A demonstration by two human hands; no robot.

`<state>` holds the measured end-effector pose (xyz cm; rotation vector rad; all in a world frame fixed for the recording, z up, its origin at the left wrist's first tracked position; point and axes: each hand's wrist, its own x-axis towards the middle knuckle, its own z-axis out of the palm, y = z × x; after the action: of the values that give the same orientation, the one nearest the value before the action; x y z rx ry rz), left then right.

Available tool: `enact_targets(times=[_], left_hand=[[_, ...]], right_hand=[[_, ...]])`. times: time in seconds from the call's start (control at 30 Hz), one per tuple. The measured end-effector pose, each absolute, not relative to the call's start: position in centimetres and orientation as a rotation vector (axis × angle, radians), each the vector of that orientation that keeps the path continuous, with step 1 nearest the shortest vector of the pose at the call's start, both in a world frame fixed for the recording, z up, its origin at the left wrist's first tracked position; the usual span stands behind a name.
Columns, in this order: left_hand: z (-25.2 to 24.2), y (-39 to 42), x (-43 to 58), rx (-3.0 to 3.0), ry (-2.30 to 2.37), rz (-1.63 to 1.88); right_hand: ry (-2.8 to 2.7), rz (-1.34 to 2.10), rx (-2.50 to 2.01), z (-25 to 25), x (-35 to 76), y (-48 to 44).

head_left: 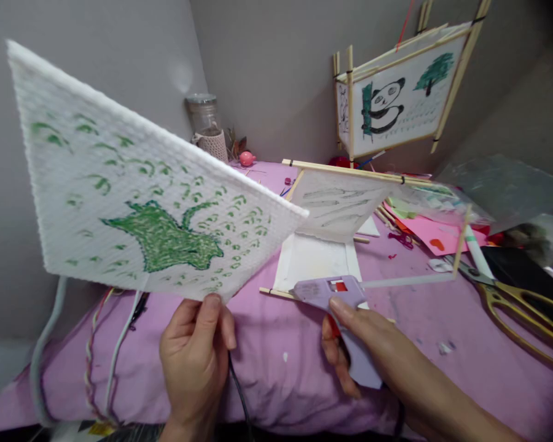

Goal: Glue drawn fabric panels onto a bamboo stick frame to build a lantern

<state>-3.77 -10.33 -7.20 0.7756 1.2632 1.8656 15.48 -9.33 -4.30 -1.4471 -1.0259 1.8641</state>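
Between thumb and fingers, my left hand [196, 353] pinches the lower corner of a white textured panel [92, 202]. The panel is tilted up at the left and bears a green drawing with small green marks around it. My right hand [364, 337] grips a lilac glue gun [325, 291] with a red trigger; a long glue stick [408, 280] comes out of its back. The nozzle points left, close to a thin wooden stick [276, 293]. Behind the gun stands a wooden stick frame [345, 170] with a pale sheet [336, 202] on it.
A finished-looking stick lantern [400, 101] with a panda drawing hangs at the upper right. Gold-handled scissors [525, 307] lie at the right on the purple cloth [276, 380], near pink paper [447, 233]. A glass jar [205, 116] stands at the back. Cords [115, 350] run down at left.
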Motion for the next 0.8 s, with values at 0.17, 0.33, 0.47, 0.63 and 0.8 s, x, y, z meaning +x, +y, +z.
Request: enact_targets(times=[0.17, 0.33, 0.47, 0.63, 0.8], left_hand=[[-7.2, -10.4, -3.8, 0.785, 1.249, 1.872], [-7.2, -10.5, -3.9, 0.786, 1.259, 1.874], [-7.4, -10.4, -3.9, 0.782, 1.241, 1.871], [-7.4, -10.4, -3.9, 0.789, 1.232, 1.892], [-7.1, -10.4, -3.8, 0.823, 1.280, 1.877]], right_hand=[[-1.028, 1.882, -1.479, -4.3, 15.5, -9.3], [-1.004, 1.862, -1.473, -4.1, 15.7, -9.5], [-0.989, 1.856, -1.457, -4.3, 16.0, -9.8], [-0.974, 1.842, -1.476, -4.4, 16.3, -10.0], [-0.941, 1.830, -1.522, -4.2, 16.6, -10.2]])
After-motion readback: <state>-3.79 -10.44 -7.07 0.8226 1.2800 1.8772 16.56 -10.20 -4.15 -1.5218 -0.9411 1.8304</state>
